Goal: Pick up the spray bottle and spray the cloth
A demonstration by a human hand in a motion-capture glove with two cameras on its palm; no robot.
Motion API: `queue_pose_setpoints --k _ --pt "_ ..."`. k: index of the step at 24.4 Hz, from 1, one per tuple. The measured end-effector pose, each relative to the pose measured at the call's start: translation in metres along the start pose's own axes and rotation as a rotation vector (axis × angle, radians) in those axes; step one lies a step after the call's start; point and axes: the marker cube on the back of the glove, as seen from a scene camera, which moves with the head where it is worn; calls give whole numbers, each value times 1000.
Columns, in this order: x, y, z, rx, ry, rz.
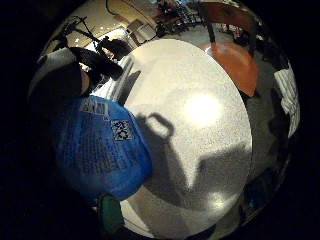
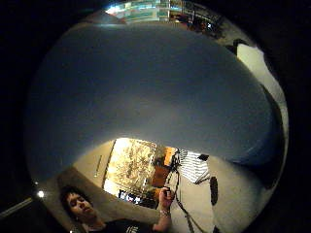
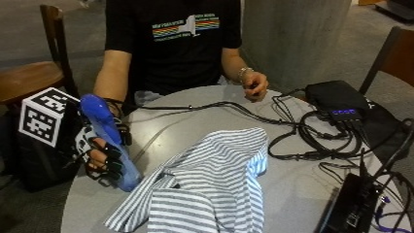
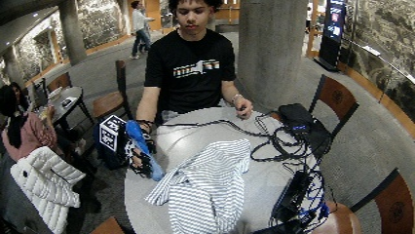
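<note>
Nearest the outside camera: a grey-and-white striped cloth point(image 3: 207, 189), crumpled and spread over the near part of the round grey table point(image 3: 304, 194). Soft and limp by the look of it, likely to stay put under a spray, no holding needed.

Just beside the cloth's edge, at the table's rim: a blue spray bottle point(image 3: 110, 141), tilted, base low near the tabletop and close to the cloth, top end raised. Whether the base touches the table cannot be told. Gloved right hand point(image 3: 103, 158) wrapped around the lower body of the bottle, fingers curled across its front. In the little-finger-side palm view, the blue labelled wall of the bottle point(image 1: 100, 147) close against the palm, table beyond; in the thumb-side view, a large smooth pale surface filling most of the field, too close to identify.

Judged from these views: rigid plastic, smooth and probably a bit slippery, light to moderate depending on fill, which cannot be seen. Grip sits low on the body; trigger and nozzle not made out, so a hold nearer the neck seems called for before spraying, with the nozzle turned toward the stripes.

Further back: bare left hand point(image 3: 253, 85) resting near the far table edge, beside black cables point(image 3: 298, 131) running to a black box point(image 3: 336, 99).
</note>
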Motion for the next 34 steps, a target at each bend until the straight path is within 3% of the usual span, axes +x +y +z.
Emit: queue_pose_setpoints --k 12,19,34 --pt "-58 -10 -8 -266 228 -47" --pt "-82 -10 5 -474 417 51" --pt "-90 -10 9 -627 665 156"
